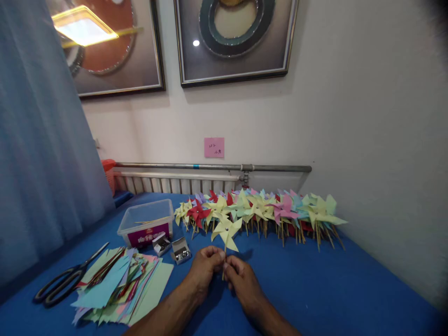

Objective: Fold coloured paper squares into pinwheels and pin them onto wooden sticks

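A pale yellow paper pinwheel (227, 229) on a thin wooden stick stands upright between my hands, in front of the pinwheel pile. My left hand (206, 266) pinches the stick just below the paper head. Lower on the same stick, the fingers of my right hand (244, 282) are closed round it. Behind them lies a long heap of finished pinwheels (257, 210) in yellow, red, pink, blue and green, their sticks pointing toward me. To the left of my left hand, a small open box (181, 251) holds shiny metal pins.
Cut coloured paper (119, 284) lies stacked at the left, beside black-handled scissors (66, 280). A clear plastic tub (145, 219) with a few sticks stands behind another small box (161, 244). A radiator (175, 183) and pipe run along the wall.
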A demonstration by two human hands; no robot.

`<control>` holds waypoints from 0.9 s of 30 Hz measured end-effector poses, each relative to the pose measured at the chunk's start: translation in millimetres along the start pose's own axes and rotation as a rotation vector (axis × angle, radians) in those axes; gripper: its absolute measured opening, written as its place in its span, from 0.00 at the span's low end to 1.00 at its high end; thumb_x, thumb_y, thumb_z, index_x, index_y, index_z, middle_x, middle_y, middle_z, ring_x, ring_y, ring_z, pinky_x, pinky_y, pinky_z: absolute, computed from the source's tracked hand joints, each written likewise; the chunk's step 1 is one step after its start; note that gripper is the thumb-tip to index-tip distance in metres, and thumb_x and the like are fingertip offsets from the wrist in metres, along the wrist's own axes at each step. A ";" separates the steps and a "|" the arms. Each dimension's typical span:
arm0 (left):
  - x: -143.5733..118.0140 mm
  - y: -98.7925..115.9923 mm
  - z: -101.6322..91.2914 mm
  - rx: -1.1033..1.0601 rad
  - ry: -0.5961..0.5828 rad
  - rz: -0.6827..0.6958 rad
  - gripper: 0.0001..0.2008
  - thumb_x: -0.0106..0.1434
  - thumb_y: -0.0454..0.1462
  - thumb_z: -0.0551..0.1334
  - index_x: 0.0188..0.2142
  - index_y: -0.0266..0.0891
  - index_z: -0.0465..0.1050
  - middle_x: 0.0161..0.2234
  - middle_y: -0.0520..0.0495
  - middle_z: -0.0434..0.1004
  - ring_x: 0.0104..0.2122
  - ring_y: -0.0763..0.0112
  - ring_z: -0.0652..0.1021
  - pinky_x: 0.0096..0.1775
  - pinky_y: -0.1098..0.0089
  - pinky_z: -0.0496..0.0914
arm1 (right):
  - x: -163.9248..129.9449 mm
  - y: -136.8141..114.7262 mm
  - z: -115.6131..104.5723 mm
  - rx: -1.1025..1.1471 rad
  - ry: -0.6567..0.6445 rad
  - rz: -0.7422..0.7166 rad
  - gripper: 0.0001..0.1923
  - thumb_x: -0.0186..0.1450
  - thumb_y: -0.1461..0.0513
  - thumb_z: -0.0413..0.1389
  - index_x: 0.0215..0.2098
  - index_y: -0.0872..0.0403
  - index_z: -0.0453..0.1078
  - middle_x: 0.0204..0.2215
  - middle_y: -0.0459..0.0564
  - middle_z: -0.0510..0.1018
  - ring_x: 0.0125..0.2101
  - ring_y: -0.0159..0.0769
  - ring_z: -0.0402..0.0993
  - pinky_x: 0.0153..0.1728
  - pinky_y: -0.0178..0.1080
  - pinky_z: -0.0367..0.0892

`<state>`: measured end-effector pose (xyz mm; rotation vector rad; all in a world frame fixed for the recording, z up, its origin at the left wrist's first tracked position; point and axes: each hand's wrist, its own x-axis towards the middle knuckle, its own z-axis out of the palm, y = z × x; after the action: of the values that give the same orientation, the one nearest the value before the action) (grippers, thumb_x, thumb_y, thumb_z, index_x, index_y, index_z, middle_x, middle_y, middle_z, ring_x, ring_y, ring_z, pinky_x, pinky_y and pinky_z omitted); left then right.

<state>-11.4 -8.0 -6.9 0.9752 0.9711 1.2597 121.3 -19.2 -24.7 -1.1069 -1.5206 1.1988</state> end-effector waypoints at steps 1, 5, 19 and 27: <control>0.4 0.3 -0.4 0.046 0.017 0.012 0.21 0.44 0.49 0.75 0.24 0.35 0.73 0.18 0.53 0.68 0.20 0.78 0.64 0.26 0.72 0.57 | 0.4 0.5 -1.4 -0.008 -0.004 0.003 0.16 0.66 0.51 0.53 0.25 0.50 0.63 0.16 0.38 0.63 0.17 0.29 0.57 0.21 0.33 0.54; 3.9 2.4 -4.1 0.187 0.065 0.055 0.21 0.45 0.51 0.72 0.22 0.36 0.71 0.18 0.51 0.70 0.20 0.77 0.64 0.26 0.71 0.57 | 0.3 -1.2 -5.9 -0.038 -0.003 -0.013 0.16 0.66 0.51 0.52 0.26 0.50 0.63 0.16 0.39 0.63 0.18 0.30 0.59 0.22 0.33 0.56; 11.2 -14.4 -16.7 0.540 -0.064 0.033 0.14 0.55 0.46 0.64 0.25 0.38 0.69 0.17 0.58 0.60 0.19 0.77 0.59 0.24 0.71 0.52 | 4.9 -3.9 -17.6 -0.039 0.146 -0.078 0.15 0.62 0.50 0.55 0.25 0.50 0.62 0.19 0.39 0.62 0.21 0.30 0.57 0.24 0.34 0.56; 11.0 -14.4 -18.9 0.527 -0.089 0.051 0.14 0.55 0.46 0.64 0.25 0.39 0.66 0.18 0.58 0.59 0.19 0.77 0.59 0.24 0.72 0.53 | 4.7 -5.5 -20.8 -0.082 0.158 -0.085 0.15 0.63 0.51 0.55 0.25 0.51 0.63 0.20 0.39 0.63 0.23 0.31 0.58 0.26 0.35 0.57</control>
<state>-24.4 3.0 -26.8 1.4573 1.2437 1.0065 139.8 -11.3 -15.8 -1.1509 -1.4905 0.9764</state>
